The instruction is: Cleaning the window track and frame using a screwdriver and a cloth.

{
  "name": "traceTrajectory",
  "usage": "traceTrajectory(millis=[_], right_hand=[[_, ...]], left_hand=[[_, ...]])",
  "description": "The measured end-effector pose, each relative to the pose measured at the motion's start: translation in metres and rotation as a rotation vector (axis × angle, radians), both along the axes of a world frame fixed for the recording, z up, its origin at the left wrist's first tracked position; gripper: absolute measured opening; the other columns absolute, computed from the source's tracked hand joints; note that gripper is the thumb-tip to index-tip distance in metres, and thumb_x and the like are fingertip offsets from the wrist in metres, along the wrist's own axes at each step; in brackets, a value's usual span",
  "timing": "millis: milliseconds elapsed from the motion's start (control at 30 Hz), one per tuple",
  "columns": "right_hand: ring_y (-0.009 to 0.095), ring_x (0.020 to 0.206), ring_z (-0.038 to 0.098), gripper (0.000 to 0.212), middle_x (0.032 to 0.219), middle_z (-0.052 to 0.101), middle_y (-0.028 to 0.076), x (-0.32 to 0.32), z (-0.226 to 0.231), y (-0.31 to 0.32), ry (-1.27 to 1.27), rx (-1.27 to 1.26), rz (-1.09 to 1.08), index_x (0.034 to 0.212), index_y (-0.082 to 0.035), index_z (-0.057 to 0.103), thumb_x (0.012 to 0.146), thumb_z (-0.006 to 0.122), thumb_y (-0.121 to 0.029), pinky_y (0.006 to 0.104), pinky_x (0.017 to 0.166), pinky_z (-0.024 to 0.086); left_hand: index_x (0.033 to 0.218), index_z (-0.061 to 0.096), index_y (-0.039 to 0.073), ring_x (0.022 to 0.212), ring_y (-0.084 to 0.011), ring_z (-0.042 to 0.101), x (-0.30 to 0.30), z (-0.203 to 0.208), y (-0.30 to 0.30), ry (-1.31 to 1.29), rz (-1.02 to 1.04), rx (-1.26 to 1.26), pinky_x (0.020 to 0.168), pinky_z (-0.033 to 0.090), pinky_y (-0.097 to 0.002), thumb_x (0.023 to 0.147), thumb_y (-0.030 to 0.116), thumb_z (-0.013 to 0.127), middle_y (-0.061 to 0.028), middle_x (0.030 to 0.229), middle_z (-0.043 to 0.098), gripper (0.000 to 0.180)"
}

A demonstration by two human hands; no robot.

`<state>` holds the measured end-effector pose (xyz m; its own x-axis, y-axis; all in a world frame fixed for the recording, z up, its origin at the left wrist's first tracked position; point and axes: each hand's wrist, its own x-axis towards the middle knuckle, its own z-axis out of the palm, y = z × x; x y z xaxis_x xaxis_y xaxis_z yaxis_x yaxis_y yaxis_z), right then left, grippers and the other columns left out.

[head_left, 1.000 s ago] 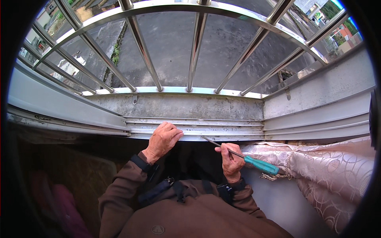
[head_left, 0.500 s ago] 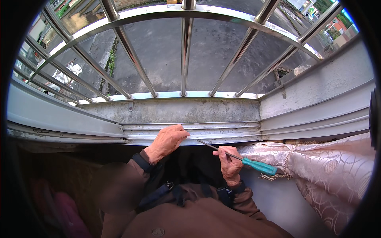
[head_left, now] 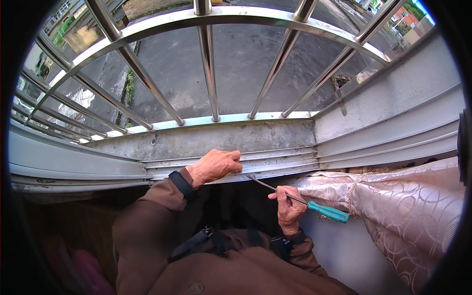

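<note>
1. Left hand flat on the window track, fingers curled over a rail, gripping nothing loose.
2. Right hand closed round a teal-handled screwdriver, tip just short of the track's near edge.
3. Risk: blade skidding off smooth metal toward left fingers, or snagging the pink curtain beside it.

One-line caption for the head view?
Left hand rests on window track; right hand holds teal-handled screwdriver beside pink curtain.

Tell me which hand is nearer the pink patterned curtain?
Right. The right hand, gripping the teal-handled screwdriver, sits beside the pink patterned curtain; the left hand rests farther off on the window track.
</note>
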<state>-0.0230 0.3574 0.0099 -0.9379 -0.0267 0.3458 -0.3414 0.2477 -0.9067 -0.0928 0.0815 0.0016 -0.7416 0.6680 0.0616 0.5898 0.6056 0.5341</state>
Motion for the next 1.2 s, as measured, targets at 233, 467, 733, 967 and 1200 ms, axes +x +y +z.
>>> traceTrajectory(millis=[233,467,733,967,1200], right_hand=[[0.013,0.068,0.068,0.011,0.077,0.071,0.008,0.002,-0.001,0.007,-0.006,0.043,-0.071,0.096,0.002,0.069,0.099,0.064,-0.008,0.0238,0.065,0.05],[0.017,0.069,0.071,0.013,0.084,0.07,0.011,-0.014,0.023,0.026,-0.006,0.165,-0.041,0.1,0.004,0.065,0.102,0.06,-0.007,0.0261,0.064,0.054],[0.021,0.077,0.069,0.013,0.079,0.07,0.01,-0.025,0.019,0.051,0.097,0.282,0.004,0.1,0.001,0.065,0.103,0.057,-0.009,0.0333,0.073,0.054],[0.019,0.077,0.068,0.016,0.082,0.073,0.007,-0.028,0.018,0.043,-0.042,0.278,0.012,0.096,0.0,0.068,0.103,0.058,-0.01,0.0316,0.071,0.054],[0.018,0.077,0.073,0.014,0.083,0.073,0.009,-0.027,0.005,0.0,-0.107,0.113,0.134,0.098,0.001,0.068,0.103,0.059,-0.009,0.0274,0.069,0.055]], left_hand=[[0.095,0.067,0.013,0.089,-0.028,0.067,-0.009,0.001,0.001,-0.021,-0.074,-0.043,0.067,0.054,-0.0408,0.089,0.006,0.06,-0.0072,0.097,0.057,0.012],[0.093,0.061,0.008,0.086,-0.0286,0.065,-0.012,-0.005,0.003,0.029,-0.112,-0.125,0.066,0.054,-0.0401,0.091,0.009,0.06,-0.0088,0.094,0.055,0.003],[0.128,0.062,0.005,0.086,-0.0293,0.063,0.027,0.017,-0.004,0.23,0.606,0.155,0.072,0.052,-0.0388,0.088,0.003,0.067,-0.0109,0.098,0.061,0.041],[0.121,0.066,0.004,0.095,-0.0285,0.062,0.085,0.004,-0.032,0.241,0.686,0.015,0.083,0.05,-0.0408,0.08,0.014,0.078,-0.0093,0.102,0.064,0.044],[0.109,0.07,0.005,0.094,-0.0293,0.061,0.095,-0.01,-0.037,0.309,0.689,0.033,0.083,0.049,-0.0412,0.078,0.014,0.079,-0.0087,0.098,0.064,0.033]])
